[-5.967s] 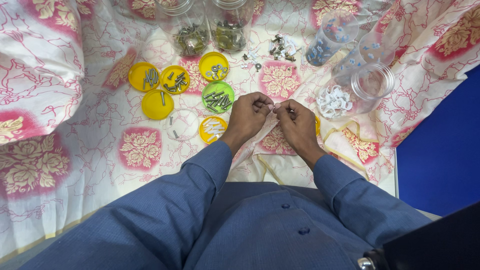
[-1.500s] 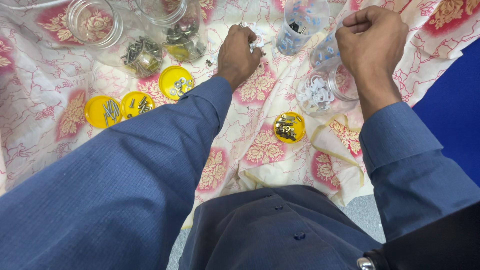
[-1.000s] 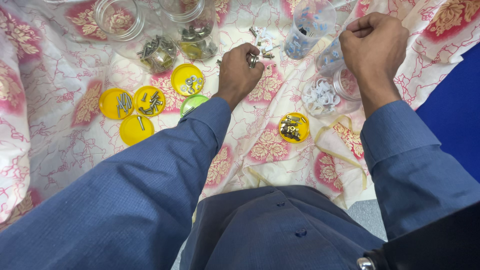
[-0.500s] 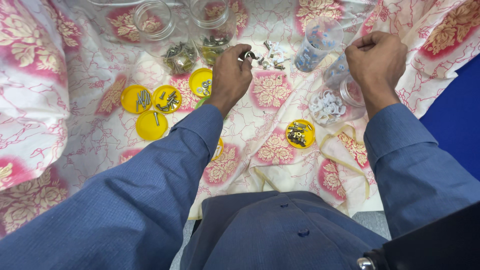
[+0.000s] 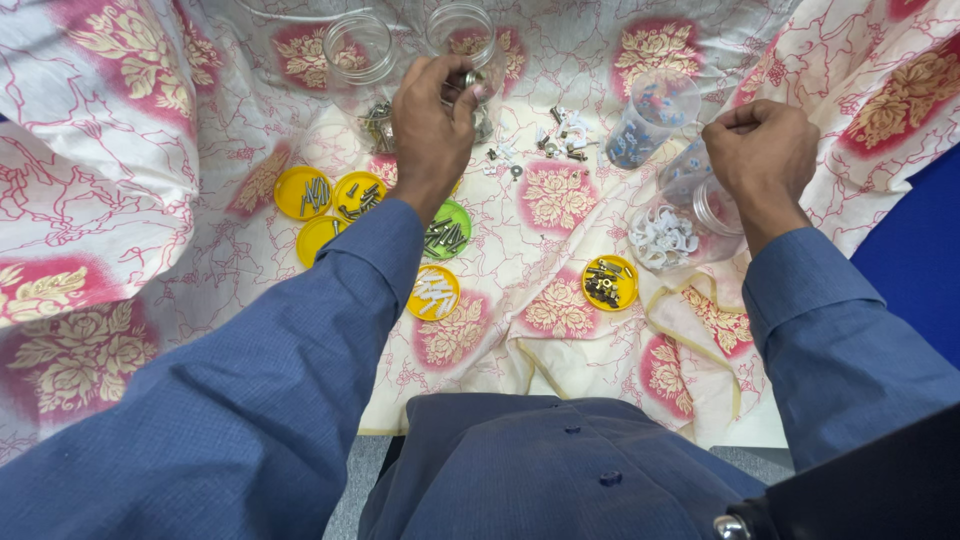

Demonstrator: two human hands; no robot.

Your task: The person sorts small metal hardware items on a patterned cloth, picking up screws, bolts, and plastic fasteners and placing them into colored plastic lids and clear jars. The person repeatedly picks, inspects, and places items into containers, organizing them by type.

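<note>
Work in hand: we are sorting small hardware into lids and jars spread over a flowered cloth (image 5: 560, 195) on the counter.
Landmark: the green lid (image 5: 446, 229), which holds dark screws; all places below are told from it.
Left hand (image 5: 432, 125): above the green lid, fingers pinched on a small metal piece (image 5: 468, 78), held at the mouth of a clear jar (image 5: 462, 30).
Right hand (image 5: 763, 155): well to the right of the green lid, clenched in a loose fist; we cannot tell whether it holds anything.
Already sorted: three yellow lids (image 5: 303, 191) to the left of the green lid carry screws; a yellow lid with white plugs (image 5: 434, 292) lies just below it; another yellow lid with dark mixed bits (image 5: 610, 281) sits to its lower right.
Jars: a jar of white clips (image 5: 668, 238) lies on its side to the right, under the right hand; a cup with blue pieces (image 5: 645, 125) stands to the upper right.
Left to sort: a loose scatter of small parts (image 5: 550, 145) lies on the cloth to the upper right of the green lid, between the two hands.
Judgement: most of the sorting looks done; the scatter is small.
</note>
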